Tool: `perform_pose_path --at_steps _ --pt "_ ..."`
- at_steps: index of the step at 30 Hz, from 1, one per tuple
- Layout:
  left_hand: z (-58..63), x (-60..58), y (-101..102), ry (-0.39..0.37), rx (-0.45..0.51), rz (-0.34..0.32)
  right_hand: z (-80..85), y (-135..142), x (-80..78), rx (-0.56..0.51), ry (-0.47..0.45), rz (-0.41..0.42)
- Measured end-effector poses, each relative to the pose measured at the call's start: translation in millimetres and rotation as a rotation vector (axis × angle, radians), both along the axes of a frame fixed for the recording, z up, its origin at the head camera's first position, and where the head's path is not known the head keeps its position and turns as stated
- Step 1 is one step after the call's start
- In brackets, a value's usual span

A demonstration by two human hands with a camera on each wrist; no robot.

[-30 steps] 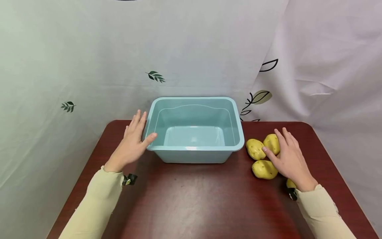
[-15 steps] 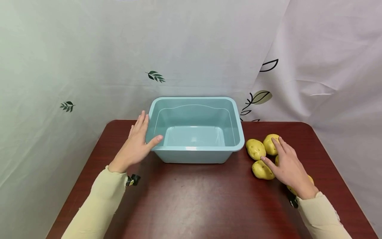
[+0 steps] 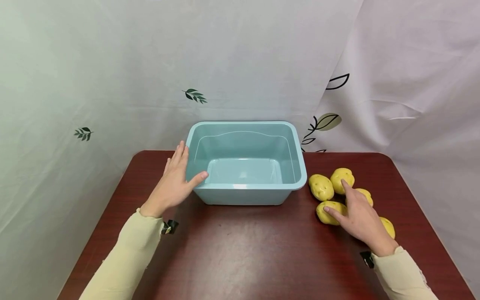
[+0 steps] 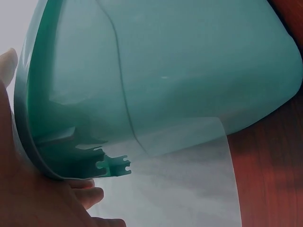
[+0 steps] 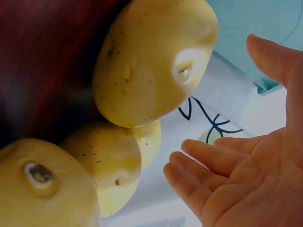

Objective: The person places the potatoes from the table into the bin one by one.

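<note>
A light blue plastic basin [image 3: 243,196] stands at the back middle of the table, its inside bare. My left hand [image 3: 172,183] is against its left rim, fingers straight along the outside and thumb out over the front left corner. On the right, my right hand [image 3: 361,216] hovers over a group of several yellow potatoes, fingers extended and thumb spread. One potato [image 3: 329,213] lies under the thumb; another potato [image 3: 342,179] is just beyond the fingertips. In the right wrist view, a gap shows between the palm and the nearest potato [image 5: 151,61].
The dark red table [image 3: 240,250] has rounded back corners. A pale cloth [image 3: 255,62] with leaf prints hangs behind it and along both sides. One potato [image 3: 388,227] lies beside the right wrist, near the table's right side.
My right hand has lowered and drawn back a little toward me, uncovering potatoes behind it. The left hand has shifted slightly right, closer against the basin's rim.
</note>
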State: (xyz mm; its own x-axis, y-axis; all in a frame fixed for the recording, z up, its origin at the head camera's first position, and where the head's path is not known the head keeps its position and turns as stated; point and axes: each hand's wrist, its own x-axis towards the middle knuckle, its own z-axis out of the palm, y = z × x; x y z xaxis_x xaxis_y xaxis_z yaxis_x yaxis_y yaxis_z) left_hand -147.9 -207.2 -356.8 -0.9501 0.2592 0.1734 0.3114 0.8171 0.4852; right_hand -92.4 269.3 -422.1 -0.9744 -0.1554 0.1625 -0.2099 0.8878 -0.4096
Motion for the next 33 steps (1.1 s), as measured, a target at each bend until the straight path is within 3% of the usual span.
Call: perform_pose_path --at_steps 15,26,33 --pt "-6.9 -0.7 2 0.047 -0.033 0.049 -11.5 -2 3.3 0.043 0.018 0.049" --pt "-8.0 -1.0 4 0.043 -0.025 0.061 -11.4 -4 6.5 0.141 -0.107 0.089" --pt "-8.2 -0.1 4 0.043 -0.009 0.06 -11.8 -3 8.8 0.14 -0.09 0.115"
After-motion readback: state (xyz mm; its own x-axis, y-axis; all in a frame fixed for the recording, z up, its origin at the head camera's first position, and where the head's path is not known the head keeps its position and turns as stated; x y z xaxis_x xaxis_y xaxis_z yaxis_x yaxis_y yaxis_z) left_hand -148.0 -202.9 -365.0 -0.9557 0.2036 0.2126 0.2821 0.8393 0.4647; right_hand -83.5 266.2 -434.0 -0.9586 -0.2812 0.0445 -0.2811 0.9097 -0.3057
